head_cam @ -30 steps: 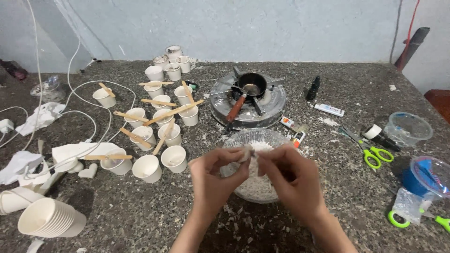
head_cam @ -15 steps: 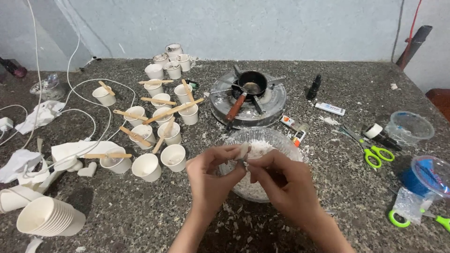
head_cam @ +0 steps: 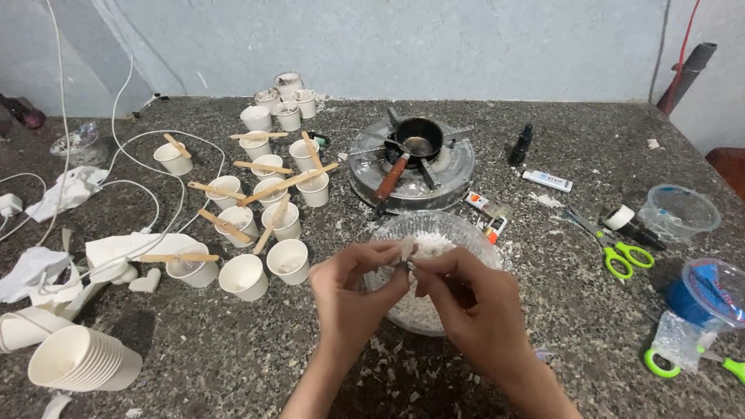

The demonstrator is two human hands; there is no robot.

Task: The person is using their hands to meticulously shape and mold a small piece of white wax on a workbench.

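Observation:
My left hand (head_cam: pixel 353 289) and my right hand (head_cam: pixel 466 299) meet fingertip to fingertip over a clear glass bowl (head_cam: pixel 466 233) full of white wax flakes. Between both sets of fingertips I pinch a small white piece of wax (head_cam: pixel 407 250), held just above the flakes. The bowl stands on the speckled stone table (head_cam: pixel 233 357) right in front of me, partly hidden by my hands.
Several small white cups (head_cam: pixel 268 194) with wooden sticks stand at left, a stack of cups (head_cam: pixel 81 358) at near left. A small stove with a black pan (head_cam: pixel 415 151) sits behind the bowl. Green scissors (head_cam: pixel 617 252), plastic containers (head_cam: pixel 679 211) and white cables (head_cam: pixel 132 178) lie around.
My hands have closed together over the bowl and lifted slightly, both now pinching the wax piece. Nothing else on the table has moved.

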